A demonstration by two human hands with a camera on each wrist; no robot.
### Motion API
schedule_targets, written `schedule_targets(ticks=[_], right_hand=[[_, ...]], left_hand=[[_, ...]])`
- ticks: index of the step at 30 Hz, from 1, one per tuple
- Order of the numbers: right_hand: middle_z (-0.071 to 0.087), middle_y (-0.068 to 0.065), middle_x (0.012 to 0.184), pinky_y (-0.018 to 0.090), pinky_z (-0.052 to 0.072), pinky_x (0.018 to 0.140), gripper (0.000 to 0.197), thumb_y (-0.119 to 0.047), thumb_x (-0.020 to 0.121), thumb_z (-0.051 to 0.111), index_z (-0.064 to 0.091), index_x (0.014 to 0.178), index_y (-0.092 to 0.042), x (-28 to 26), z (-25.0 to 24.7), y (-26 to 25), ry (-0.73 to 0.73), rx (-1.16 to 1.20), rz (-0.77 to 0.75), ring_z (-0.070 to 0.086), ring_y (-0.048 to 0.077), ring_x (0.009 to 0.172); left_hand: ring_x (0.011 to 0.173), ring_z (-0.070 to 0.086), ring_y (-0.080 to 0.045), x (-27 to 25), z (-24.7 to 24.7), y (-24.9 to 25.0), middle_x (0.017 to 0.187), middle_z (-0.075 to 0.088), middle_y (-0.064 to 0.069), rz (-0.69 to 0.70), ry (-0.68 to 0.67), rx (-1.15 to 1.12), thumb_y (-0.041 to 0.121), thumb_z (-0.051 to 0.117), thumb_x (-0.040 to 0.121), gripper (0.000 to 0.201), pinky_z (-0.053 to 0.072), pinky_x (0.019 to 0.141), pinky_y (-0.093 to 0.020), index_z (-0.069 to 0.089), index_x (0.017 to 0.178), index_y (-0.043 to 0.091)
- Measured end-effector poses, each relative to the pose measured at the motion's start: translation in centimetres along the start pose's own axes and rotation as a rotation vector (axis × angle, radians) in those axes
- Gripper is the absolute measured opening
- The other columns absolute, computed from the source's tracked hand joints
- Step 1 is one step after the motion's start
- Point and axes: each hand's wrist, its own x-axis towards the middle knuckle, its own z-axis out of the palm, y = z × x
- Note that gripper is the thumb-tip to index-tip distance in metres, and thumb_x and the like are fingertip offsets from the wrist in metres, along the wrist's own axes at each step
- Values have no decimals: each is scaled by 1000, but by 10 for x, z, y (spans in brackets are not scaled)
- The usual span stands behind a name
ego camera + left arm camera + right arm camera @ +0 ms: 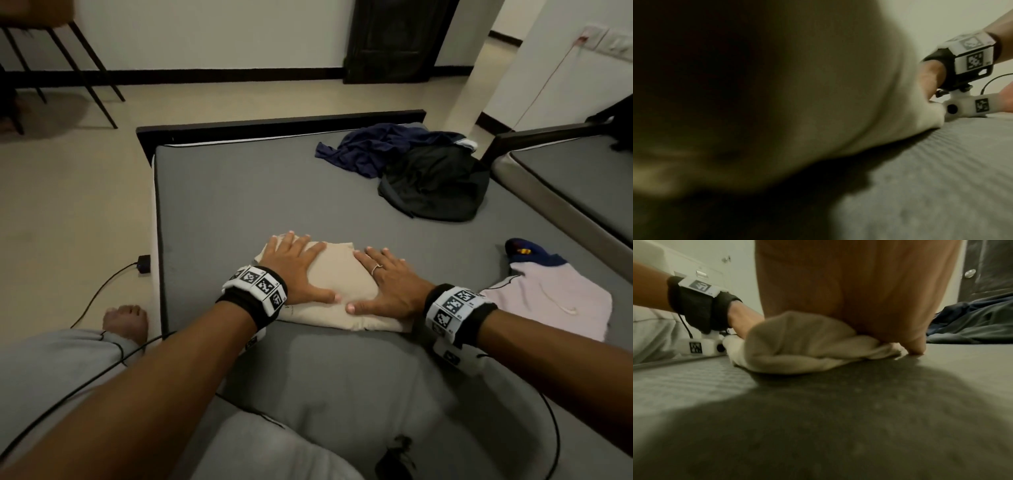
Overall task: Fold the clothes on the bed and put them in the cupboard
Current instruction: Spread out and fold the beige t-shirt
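A folded beige garment (337,274) lies on the grey bed (239,205) in front of me. My left hand (296,265) lies flat on its left half, fingers spread. My right hand (383,281) presses flat on its right half, thumb pointing inward. In the right wrist view the beige garment (797,347) bulges under my right palm (859,288), and the left wrist (698,305) shows beyond it. In the left wrist view the beige cloth (818,81) fills most of the picture, blurred. The cupboard is not in view.
A heap of dark blue and black clothes (411,168) lies at the bed's far right. A pale pink garment (548,301) with a dark blue item (527,251) lies to the right of my hands. A second bed (582,178) stands at right; a black cable (102,284) crosses the floor at left.
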Motion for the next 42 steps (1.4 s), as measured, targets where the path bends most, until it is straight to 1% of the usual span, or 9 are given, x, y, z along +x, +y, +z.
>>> schedule_targets(ticks=[5, 8, 11, 28, 30, 32, 34, 36, 42], right_hand=[[-24, 0, 165, 57, -9, 121, 132, -103, 60, 35, -18, 157, -32, -13, -9, 8, -2, -131, 23, -21, 28, 152], [-30, -2, 162, 52, -15, 121, 131, -104, 62, 33, -22, 156, -30, -26, -7, -8, 150, -184, -155, -29, 25, 149], [-27, 0, 164, 49, -13, 121, 127, -100, 68, 36, -23, 156, -29, -31, 16, -19, 94, -192, -226, -29, 25, 149], [-32, 10, 161, 51, 1, 124, 105, -93, 78, 27, -28, 150, -41, -56, 19, 9, -68, -253, -116, -24, 29, 151], [-23, 12, 164, 54, 2, 124, 108, -97, 73, 20, -21, 154, -39, -61, 8, 6, -122, -271, -103, -14, 30, 153], [19, 12, 164, 54, 14, 122, 102, -97, 73, 15, 20, 157, -39, -60, -13, -2, -51, -235, -87, 21, 29, 151], [60, 2, 122, 41, 40, 102, 88, -93, 75, 18, 65, 118, -32, -50, -31, -10, 193, -167, -79, 58, 22, 114], [58, -1, 106, 36, 46, 84, 68, -84, 82, 37, 66, 102, -26, -33, -35, -14, 353, -67, -69, 61, 22, 97], [46, 8, 150, 42, 37, 112, 93, -73, 79, 62, 33, 152, -23, 4, -8, -6, 196, 84, -31, 46, 28, 134]], left_hand=[[151, -16, -34, -17, -13, -15, 166, -11, -5, -65, 39, 108, 103, 16, 58, 124, -10, 115, -65, -4, 157, 32], [150, -19, -29, -28, -19, 1, 165, -15, -2, 161, 203, 94, 99, 19, 68, 117, -5, 117, -63, -6, 158, 27], [152, -14, -26, -34, -3, 21, 166, -10, 1, 310, 110, 54, 93, 33, 72, 112, -1, 120, -57, -2, 157, 29], [149, -21, -32, -39, -4, -35, 162, -25, 10, -10, -158, 26, 105, 45, 38, 145, -11, 114, -67, -17, 152, 41], [149, -22, -33, -46, -7, -36, 163, -23, 6, -12, -151, 68, 105, 44, 36, 148, -11, 113, -67, -15, 154, 38], [148, -23, -35, -54, -13, -29, 164, -22, -2, 50, -70, 164, 105, 42, 38, 148, -8, 113, -68, -9, 156, 32], [148, -20, -37, -62, -18, -13, 164, -20, -7, 192, 55, 254, 104, 39, 41, 145, -5, 114, -68, -4, 157, 28], [150, -15, -37, -66, -15, 5, 165, -16, -6, 332, 119, 279, 101, 41, 47, 139, -3, 115, -66, -1, 158, 29], [153, -1, -29, -65, -7, 23, 166, -7, -1, 389, -83, 320, 53, 48, 97, 77, 17, 118, -52, 5, 158, 32]])
